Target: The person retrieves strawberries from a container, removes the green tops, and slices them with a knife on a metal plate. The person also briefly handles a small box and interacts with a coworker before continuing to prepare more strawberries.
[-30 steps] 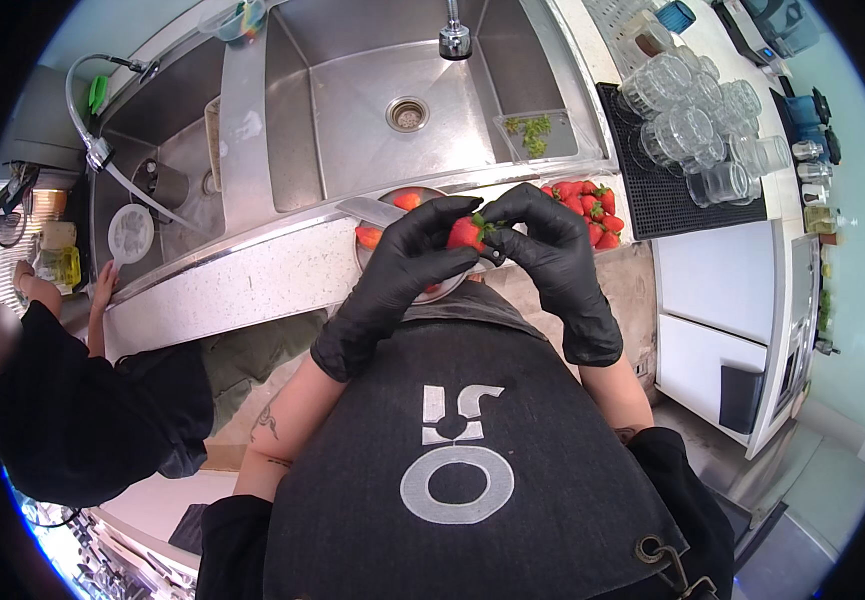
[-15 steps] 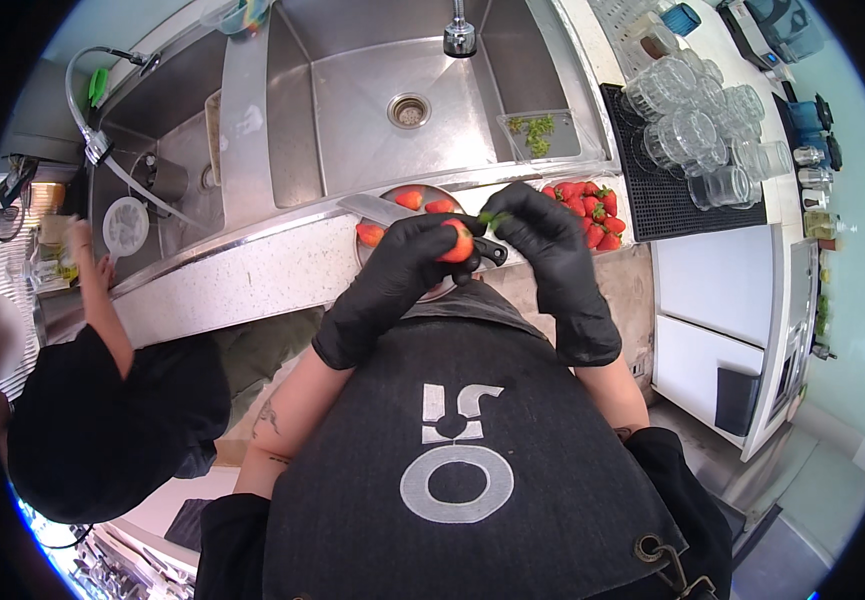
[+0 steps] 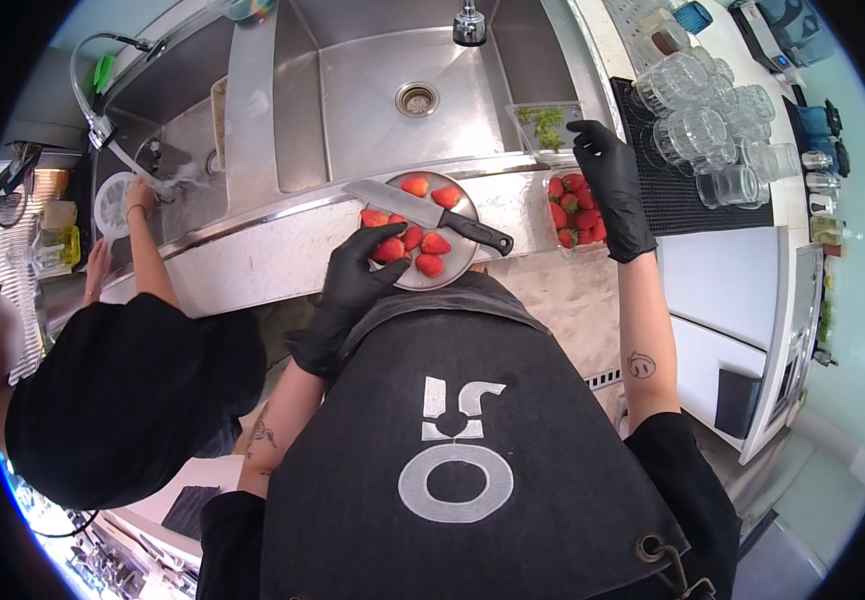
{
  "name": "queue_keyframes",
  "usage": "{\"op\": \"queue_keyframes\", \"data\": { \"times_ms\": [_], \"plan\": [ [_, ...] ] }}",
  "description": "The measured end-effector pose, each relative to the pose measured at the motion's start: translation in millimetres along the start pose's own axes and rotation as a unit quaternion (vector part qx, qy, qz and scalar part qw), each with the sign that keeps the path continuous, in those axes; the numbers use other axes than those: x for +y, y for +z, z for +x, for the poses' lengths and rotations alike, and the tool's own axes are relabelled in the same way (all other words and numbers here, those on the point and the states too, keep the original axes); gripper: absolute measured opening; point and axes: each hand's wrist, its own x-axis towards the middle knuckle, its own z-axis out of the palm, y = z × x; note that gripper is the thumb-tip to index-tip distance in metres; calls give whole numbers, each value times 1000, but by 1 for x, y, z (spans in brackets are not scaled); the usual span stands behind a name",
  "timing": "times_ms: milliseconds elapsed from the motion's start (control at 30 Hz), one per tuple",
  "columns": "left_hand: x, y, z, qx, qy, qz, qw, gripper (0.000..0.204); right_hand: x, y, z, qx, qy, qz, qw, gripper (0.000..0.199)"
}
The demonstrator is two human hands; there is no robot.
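Black gloves cover both my hands. My left hand (image 3: 357,275) is at the left rim of a round metal plate (image 3: 462,262), its thumb and fingers curved around a hulled strawberry (image 3: 389,250). Several more red strawberries without leaves lie on that plate. A knife (image 3: 412,207) with a broad blade and black handle rests across it, handle toward the right. Over on the right, my right hand (image 3: 612,185) hovers by a clear tray (image 3: 522,112) of green strawberry tops (image 3: 549,128), fingers bent and apart, nothing visible between them. Below it stands a clear box of whole strawberries (image 3: 574,210).
A steel sink (image 3: 372,110) with a tap (image 3: 469,25) lies beyond the counter edge (image 3: 242,250). Glass cups (image 3: 692,135) stand upturned on a black mat at right. At left, a co-worker (image 3: 132,390) rinses a white round lid-like thing (image 3: 114,205).
My hands have moved apart: the left down to the plate with the strawberry, the right away to the tray of tops. The co-worker's hands have moved farther into the left sink.
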Motion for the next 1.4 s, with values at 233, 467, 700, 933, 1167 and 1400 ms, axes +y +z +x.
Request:
{"op": "queue_keyframes", "data": {
  "times_ms": [233,467,700,933,1167,1400],
  "plan": [
    [-1,24,13,35,114,77,990,38,1,-21,-17,53,18,39,998,32],
    [-8,30,35,59,170,124,976,38,8,-48,-76,24,88,-19,996,21],
    [6,21,37,82,148,60,984,36,-7,-30,-110,-18,71,-91,993,22],
    [32,28,41,83,135,42,987,32,-17,-1,-92,-44,60,-248,966,24],
    [33,34,38,80,148,0,986,32,-16,5,-93,-61,53,-282,956,28],
    [35,38,38,53,142,-25,988,33,-1,4,-94,-68,101,-160,980,26]
  ]
}}
